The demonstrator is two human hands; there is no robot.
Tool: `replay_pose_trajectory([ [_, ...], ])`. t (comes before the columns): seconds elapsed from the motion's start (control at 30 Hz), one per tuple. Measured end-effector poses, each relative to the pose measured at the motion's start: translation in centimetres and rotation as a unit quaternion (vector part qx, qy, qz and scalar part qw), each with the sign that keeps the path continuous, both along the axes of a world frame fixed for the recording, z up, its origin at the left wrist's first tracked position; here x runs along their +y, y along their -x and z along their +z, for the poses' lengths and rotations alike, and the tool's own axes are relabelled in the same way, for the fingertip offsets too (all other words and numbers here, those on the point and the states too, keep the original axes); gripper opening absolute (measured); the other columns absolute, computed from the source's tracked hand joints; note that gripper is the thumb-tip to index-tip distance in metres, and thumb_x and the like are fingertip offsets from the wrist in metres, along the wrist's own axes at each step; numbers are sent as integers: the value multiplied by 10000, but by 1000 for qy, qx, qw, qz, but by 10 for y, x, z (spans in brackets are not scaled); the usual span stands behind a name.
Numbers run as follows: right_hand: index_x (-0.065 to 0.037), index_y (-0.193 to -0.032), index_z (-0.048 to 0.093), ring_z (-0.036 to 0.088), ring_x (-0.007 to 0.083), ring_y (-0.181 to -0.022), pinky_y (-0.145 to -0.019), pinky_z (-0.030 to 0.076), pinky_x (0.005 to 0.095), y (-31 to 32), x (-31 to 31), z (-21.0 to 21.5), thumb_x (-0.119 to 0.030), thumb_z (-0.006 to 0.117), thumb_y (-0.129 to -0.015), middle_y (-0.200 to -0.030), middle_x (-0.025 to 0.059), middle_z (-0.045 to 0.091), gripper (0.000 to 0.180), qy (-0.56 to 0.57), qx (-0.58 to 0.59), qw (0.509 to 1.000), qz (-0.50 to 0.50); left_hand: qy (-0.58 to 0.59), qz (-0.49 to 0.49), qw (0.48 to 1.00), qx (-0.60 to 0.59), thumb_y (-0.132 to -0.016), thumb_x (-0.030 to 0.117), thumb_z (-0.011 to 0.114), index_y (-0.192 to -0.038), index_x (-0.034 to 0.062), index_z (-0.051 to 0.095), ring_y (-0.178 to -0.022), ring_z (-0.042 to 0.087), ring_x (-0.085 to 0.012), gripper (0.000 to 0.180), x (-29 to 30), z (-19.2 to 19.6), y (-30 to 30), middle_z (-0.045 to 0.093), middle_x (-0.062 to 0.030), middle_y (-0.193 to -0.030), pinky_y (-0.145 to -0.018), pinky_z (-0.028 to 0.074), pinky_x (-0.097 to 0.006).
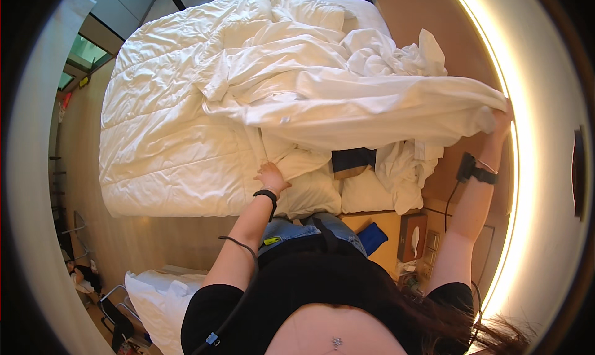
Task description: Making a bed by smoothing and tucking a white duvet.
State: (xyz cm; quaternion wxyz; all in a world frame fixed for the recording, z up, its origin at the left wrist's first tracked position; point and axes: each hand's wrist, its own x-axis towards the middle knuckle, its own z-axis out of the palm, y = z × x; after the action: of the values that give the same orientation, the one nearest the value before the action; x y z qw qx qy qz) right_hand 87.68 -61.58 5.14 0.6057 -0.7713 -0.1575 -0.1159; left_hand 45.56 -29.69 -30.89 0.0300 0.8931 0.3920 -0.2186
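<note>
My right hand is raised at the far right, closed on one end of a loose white sheet. From that hand the sheet stretches leftward above the bed in long folds. My left hand lies low over the near side of the bed, fingers spread, touching white bedding by the edge of the quilted white duvet. Under the raised sheet a dark blue and tan object shows in part; its kind is hidden. White pillows lie near me at the right end of the bed.
A wooden bedside table stands close in front of me, with a tissue box and a blue item. A glowing light strip runs along the right wall. White bedding is heaped at lower left, near metal-framed chairs.
</note>
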Motion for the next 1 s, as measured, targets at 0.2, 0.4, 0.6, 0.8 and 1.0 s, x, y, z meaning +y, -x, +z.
replay_pose_trajectory([
  [0.2, 1, -923, 626, 631, 218, -773, -722, 499, 349, 2, 15, -71, 33, 520, -731, -828, 114, 667, 222, 258, -119, 955, -80, 225, 154, 943, -190, -842, 236, 599, -1126, 67, 557, -954, 619, -397, 333, 29, -55, 37, 644, -223, -1018, -783, 506, -493],
  [0.4, -23, -977, 625, 638, 394, -902, -756, 503, 438, 97, 41, -216, -166, 683, -735, -917, 236, 658, 287, 419, -11, 906, -61, 343, 253, 805, -412, -798, 194, 496, -800, -6, 628, -630, 572, -232, 239, 90, 22, 103, 638, -123, -693, -594, 451, -379],
  [0.6, -41, -1027, 619, 627, 423, -880, -741, 502, 466, 108, 45, -249, -194, 683, -772, -897, 242, 659, 304, 445, 68, 893, -17, 177, 401, 667, -603, -657, 108, 511, -710, 8, 595, -642, 526, -170, 140, 166, 189, 213, 568, -51, -672, -584, 418, -326],
  [0.8, -46, -986, 629, 636, 414, -846, -726, 506, 471, 54, -9, -223, -97, 627, -780, -871, 239, 657, 212, 478, -9, 871, -117, 25, 276, 760, -587, -824, 169, 466, -735, 27, 565, -737, 501, -173, 194, 249, 223, 294, 589, -62, -770, -699, 414, -330],
  [1.0, -52, -941, 631, 651, 371, -854, -730, 499, 438, 8, -86, -156, -59, 605, -780, -887, 191, 671, 163, 391, -86, 884, -240, -34, 354, 631, -689, -820, 163, 460, -860, -52, 672, -766, 610, -235, 304, 358, 303, 357, 658, -144, -849, -675, 472, -380],
])
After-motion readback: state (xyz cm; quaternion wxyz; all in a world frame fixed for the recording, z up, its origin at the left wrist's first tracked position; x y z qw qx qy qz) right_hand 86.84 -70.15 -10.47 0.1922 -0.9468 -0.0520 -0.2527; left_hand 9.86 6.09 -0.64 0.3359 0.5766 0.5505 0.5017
